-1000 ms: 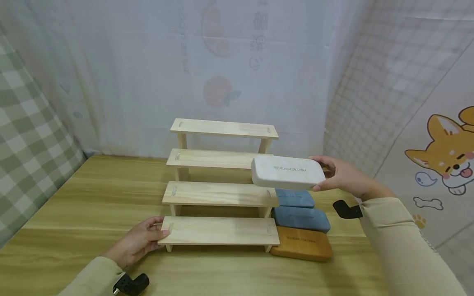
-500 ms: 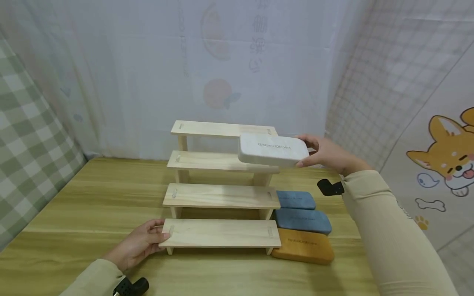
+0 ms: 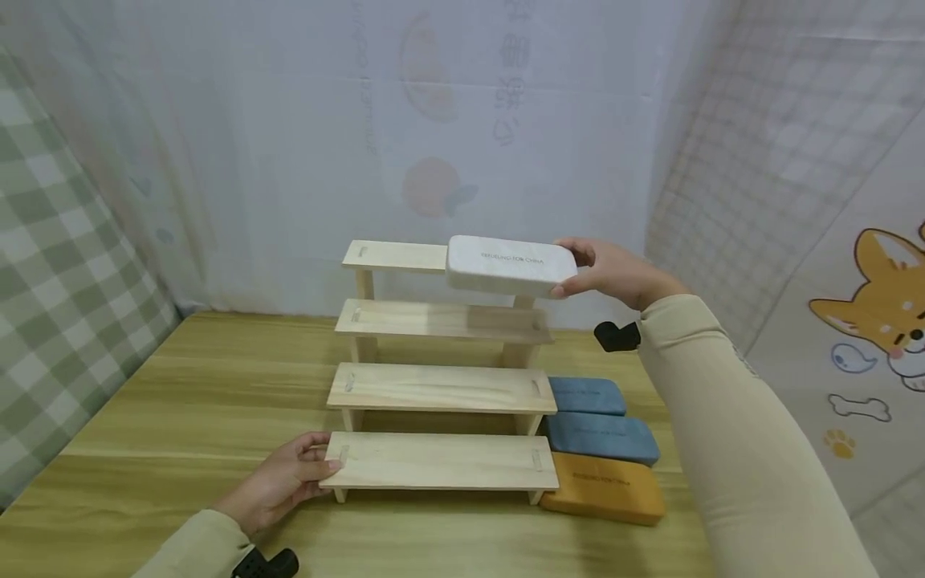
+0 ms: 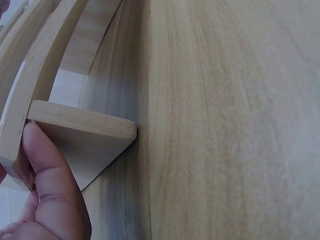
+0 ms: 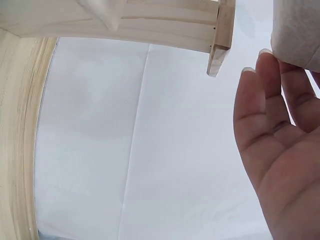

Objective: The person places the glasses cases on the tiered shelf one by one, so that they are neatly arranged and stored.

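Observation:
A white glasses-case-shaped box (image 3: 509,269) printed "REFUELING FOR CHINA" is held at its right end by my right hand (image 3: 607,271), thumb in front and fingers behind. In the head view it overlaps the right part of the top shelf of a wooden four-step display stand (image 3: 441,461). The right wrist view shows the fingertips against the pale box (image 5: 297,35), mostly out of frame. My left hand (image 3: 285,480) pinches the left end of the lowest step. Thumb and fingers sit on either side of the board's end in the left wrist view.
On the wood-grain table (image 3: 181,417), right of the stand, lie an orange case (image 3: 607,490) and two blue cases, one nearer (image 3: 600,437) and one farther (image 3: 587,396). A pale curtain (image 3: 253,160) hangs behind. Checked cloth (image 3: 58,321) borders the left side.
My right hand has carried the white box up, back and leftward, from in front of the second-highest shelf to the top shelf's level. My left hand keeps its hold on the lowest step.

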Demonstrator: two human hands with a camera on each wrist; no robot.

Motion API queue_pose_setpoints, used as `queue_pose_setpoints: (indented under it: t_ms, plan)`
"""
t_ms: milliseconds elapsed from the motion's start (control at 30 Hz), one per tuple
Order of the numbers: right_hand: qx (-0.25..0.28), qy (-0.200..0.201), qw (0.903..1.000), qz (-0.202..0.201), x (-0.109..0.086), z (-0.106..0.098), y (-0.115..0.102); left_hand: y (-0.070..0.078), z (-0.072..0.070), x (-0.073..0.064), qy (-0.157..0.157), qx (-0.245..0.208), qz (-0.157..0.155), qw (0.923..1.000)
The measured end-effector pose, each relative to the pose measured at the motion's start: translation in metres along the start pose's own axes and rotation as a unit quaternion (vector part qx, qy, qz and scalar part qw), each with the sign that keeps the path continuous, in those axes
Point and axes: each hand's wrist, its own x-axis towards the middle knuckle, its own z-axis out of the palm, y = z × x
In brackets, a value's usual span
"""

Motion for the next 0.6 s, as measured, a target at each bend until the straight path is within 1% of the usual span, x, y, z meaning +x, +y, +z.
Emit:
queue_pose_setpoints:
  t_ms: [267,400,600]
  plan:
    - [-0.018,0.01,0.9997,0.011,0.018,0.002,-0.001,-0.001,0.003,-0.001,0.0,0.003,0.002,1.0]
    - [-0.017,0.009,0.9998,0.008,0.026,0.002,-0.002,-0.001,0.005,-0.002,0.001,0.003,0.005,1.0]
    - [-0.021,0.018,0.9996,0.002,0.034,0.003,-0.011,-0.001,0.007,-0.001,0.003,0.006,0.01,0.9999]
